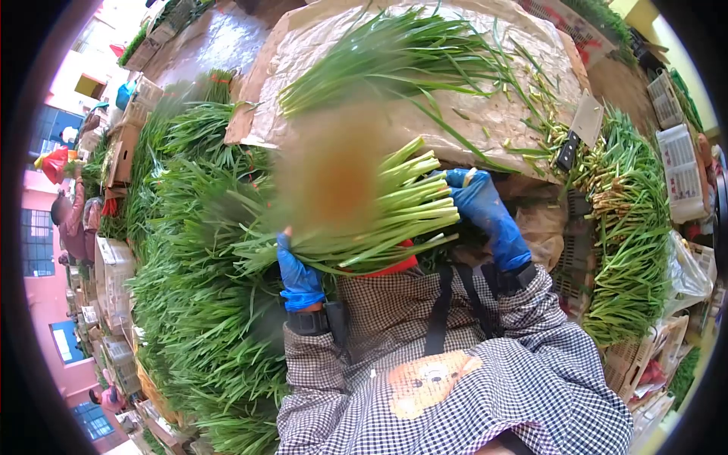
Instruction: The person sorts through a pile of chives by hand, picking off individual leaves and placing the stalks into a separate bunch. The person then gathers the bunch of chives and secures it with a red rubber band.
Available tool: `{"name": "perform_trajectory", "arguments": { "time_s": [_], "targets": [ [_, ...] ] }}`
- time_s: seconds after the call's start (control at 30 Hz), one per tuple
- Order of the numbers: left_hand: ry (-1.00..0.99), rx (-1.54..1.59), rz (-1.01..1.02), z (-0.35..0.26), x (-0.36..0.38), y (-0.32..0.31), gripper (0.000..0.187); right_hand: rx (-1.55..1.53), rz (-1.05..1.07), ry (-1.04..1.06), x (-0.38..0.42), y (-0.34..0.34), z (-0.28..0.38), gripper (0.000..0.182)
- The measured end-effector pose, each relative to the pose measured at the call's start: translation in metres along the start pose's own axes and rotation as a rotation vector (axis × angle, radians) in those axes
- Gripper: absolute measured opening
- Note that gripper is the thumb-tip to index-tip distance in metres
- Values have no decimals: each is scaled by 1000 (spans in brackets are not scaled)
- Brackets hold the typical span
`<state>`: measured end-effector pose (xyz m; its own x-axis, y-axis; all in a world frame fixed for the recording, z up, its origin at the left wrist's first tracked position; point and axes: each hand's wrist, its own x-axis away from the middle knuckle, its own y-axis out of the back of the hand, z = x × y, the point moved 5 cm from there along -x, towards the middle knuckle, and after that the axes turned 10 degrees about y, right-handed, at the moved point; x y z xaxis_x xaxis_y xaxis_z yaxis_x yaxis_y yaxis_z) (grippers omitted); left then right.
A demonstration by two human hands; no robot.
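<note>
Two blue-gloved hands hold one bundle of green chives (379,220) in front of my checked apron (455,364). My left hand (299,277) grips the leafy part from below, its fingers clamped on the stalks; my right hand (485,212) wraps the cut pale ends, fingers closed over the top of them. The bundle lies roughly level across my chest, ends toward the right, leaves spreading left. A blurred orange patch covers part of it, so I cannot tell whether it is tied there. Beyond it, a loose heap of chives (402,57) lies on brown paper (493,114) spread over the desk. A cleaver (580,129) rests on the right edge of that paper, near trimmed stalks. Stacked bundles (189,303) fill my left side, and another pile (629,243) sits on my right beside white crates (679,171).
</note>
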<state>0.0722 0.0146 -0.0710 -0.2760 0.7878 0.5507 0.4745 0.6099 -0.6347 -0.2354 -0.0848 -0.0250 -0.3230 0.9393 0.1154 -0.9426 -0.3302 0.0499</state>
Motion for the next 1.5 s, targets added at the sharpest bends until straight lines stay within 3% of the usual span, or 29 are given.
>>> {"name": "perform_trajectory", "arguments": {
  "time_s": [0.07, 0.2, 0.27, 0.3, 0.33, 0.47, 0.5, 0.6, 0.67, 0.7, 0.77, 0.87, 0.93, 1.0, 1.07, 1.1, 1.13, 1.2, 1.23, 1.27, 1.33, 1.37, 1.47, 1.5],
  "targets": [
    [51, 29, 2, 3, 0, 2, 36, 115, 12, 216, -9, -4, -8, 23],
    [35, 7, -16, 1, -2, 2, 36, -135, -28, 62, -16, -14, -31, 23],
    [48, 22, -22, 0, 0, 1, 36, -56, -120, 236, -9, -7, -9, 21],
    [45, 9, -25, -1, 1, 0, 36, 71, -155, 147, -8, 2, -19, 16],
    [43, -2, -27, -1, 2, -1, 36, -85, -236, 3, 2, 10, -18, 14],
    [58, -12, -43, -1, 7, -5, 37, 16, -408, 60, 37, 73, -4, 14],
    [48, -21, -42, -1, 5, -2, 37, -96, -462, 30, 47, 84, -4, 11],
    [43, -33, -32, -1, 3, 0, 37, -237, -376, 69, 67, 88, -5, 12],
    [13, -51, -10, -2, 4, -5, 36, 293, -145, 128, 74, 81, -49, 21],
    [12, -54, -7, -2, 8, -6, 36, 848, -139, -46, 86, 74, -52, 24],
    [-29, -69, -23, -5, 14, -12, 34, 845, -115, -38, 85, 89, -82, 22],
    [-54, -88, -28, -11, 21, -14, 33, 713, -193, -32, 87, 91, -59, 19],
    [-53, -83, -5, -13, 23, -19, 33, 562, -93, 87, 87, 83, -37, 24],
    [-58, -74, 10, -16, 27, -22, 33, 462, -130, 61, 92, 76, -27, 28],
    [-69, -92, 16, -17, 32, -27, 33, 603, -190, 52, 98, 74, -27, 28],
    [-63, -94, 20, -16, 32, -26, 33, 1038, -97, -199, 102, 82, -65, 23],
    [-63, -94, 20, -16, 31, -24, 33, 1037, -103, -205, 105, 82, -64, 23],
    [-68, -85, 16, -18, 30, -21, 33, 962, -255, 162, 100, 85, -37, 20],
    [-46, -98, 30, -19, 30, -20, 32, 875, -274, -6, 97, 92, -31, 16],
    [-28, -106, 52, -19, 28, -22, 31, 880, -277, -6, 98, 95, -36, 16],
    [-38, -91, 67, -21, 24, -23, 30, 527, -201, 15, 94, 91, -44, 12],
    [-49, -80, 78, -22, 22, -24, 28, 871, -173, 305, 98, 80, -31, 10],
    [-12, -86, 89, -23, 22, -26, 25, 1051, -130, 370, 97, 80, -43, 20],
    [-9, -90, 85, -24, 23, -25, 25, 848, -162, 260, 95, 85, -44, 21]
  ]
}}
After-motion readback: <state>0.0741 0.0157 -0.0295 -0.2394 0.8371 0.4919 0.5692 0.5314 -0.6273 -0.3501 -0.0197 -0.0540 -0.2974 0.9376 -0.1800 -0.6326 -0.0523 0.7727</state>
